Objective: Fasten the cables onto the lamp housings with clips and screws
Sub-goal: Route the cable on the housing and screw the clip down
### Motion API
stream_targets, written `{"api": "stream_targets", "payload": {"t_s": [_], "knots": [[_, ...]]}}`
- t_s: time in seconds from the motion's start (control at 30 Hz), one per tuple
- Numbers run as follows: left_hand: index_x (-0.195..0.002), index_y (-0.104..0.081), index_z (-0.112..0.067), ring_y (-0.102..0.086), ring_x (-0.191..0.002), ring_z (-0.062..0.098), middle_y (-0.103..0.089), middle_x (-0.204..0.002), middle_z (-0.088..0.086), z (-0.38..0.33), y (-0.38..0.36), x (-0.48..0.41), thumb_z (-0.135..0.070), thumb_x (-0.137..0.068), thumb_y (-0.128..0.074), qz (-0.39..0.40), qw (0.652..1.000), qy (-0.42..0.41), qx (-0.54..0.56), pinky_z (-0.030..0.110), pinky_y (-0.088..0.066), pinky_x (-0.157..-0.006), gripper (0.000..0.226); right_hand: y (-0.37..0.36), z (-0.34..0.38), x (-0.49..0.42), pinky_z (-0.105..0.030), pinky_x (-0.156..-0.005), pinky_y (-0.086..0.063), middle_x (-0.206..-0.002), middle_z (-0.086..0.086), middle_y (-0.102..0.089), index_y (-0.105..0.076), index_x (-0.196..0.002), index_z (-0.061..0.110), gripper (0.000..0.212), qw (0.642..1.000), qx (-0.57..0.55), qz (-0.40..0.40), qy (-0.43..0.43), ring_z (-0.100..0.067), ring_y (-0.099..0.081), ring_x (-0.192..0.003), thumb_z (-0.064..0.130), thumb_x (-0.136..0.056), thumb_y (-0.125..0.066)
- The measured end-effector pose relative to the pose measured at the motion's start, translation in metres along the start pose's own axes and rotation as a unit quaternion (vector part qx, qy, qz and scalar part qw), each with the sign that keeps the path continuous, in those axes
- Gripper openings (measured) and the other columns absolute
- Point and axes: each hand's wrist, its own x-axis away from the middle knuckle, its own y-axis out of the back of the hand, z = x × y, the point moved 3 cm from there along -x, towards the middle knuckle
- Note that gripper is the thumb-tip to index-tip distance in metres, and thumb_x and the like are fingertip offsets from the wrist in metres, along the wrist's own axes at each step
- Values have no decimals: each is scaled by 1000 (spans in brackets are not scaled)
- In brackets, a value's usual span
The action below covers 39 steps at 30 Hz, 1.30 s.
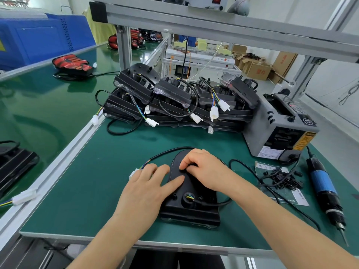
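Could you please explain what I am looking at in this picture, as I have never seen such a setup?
There is no robot here: a person works with bare hands, and the one picture comes from a head-worn camera looking down at a green mat. A black lamp housing lies in front. The left hand rests flat on it, fingers straight. The right hand curls its fingers onto the housing's top; whether they pinch anything is hidden. The housing's cable loops away behind. To the right lie small black clips, an electric screwdriver and a grey machine. More housings are stacked behind.
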Motion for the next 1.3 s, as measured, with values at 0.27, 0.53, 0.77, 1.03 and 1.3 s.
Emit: {"api": "stream_targets", "payload": {"t_s": [0.27,0.53,0.77,1.03,1.3], "knots": [[-119,-65,-28,-62,-85,30,-65,-104,9,1,2,-1,-2,-49,-50,21,997,-52,-55,39,-54,-66,76,-12,-2,11,-24,-94,-34,-98,13,-53,-70,-92,17,22,997,-29,-64,22,-13,-44,-105,2,-89,-53],[-122,-64,-29,-58,-94,30,-63,-111,5,19,-2,-15,4,-64,-69,62,993,-10,101,40,-52,-77,67,5,-9,30,-16,-85,-34,-100,15,-57,-63,-87,29,26,992,-80,-102,-4,-4,-46,-99,5,-90,-53],[-127,-55,-17,-47,-115,27,-52,-122,8,83,-36,-53,-44,-94,-50,190,932,301,72,40,-45,-91,44,36,-36,93,-20,-66,-40,-72,12,-57,-58,-71,30,20,976,-7,-146,-159,3,-52,-70,46,-83,-61],[-75,-60,-9,-57,-67,26,-63,-73,7,61,-29,-56,-12,-81,-54,238,892,350,162,25,-46,-64,9,11,-47,120,-23,-51,-53,-88,7,-68,-60,-99,27,32,944,-147,-40,-293,-4,-67,-60,53,-81,-63],[-79,-65,4,-51,-52,11,-59,-61,2,19,-18,-9,-9,-85,-59,155,693,428,560,19,-45,-52,15,-7,-35,109,-38,-101,-46,-145,10,-42,-36,-145,26,71,962,-124,-38,-239,-9,-49,-123,59,-84,-53]]}}
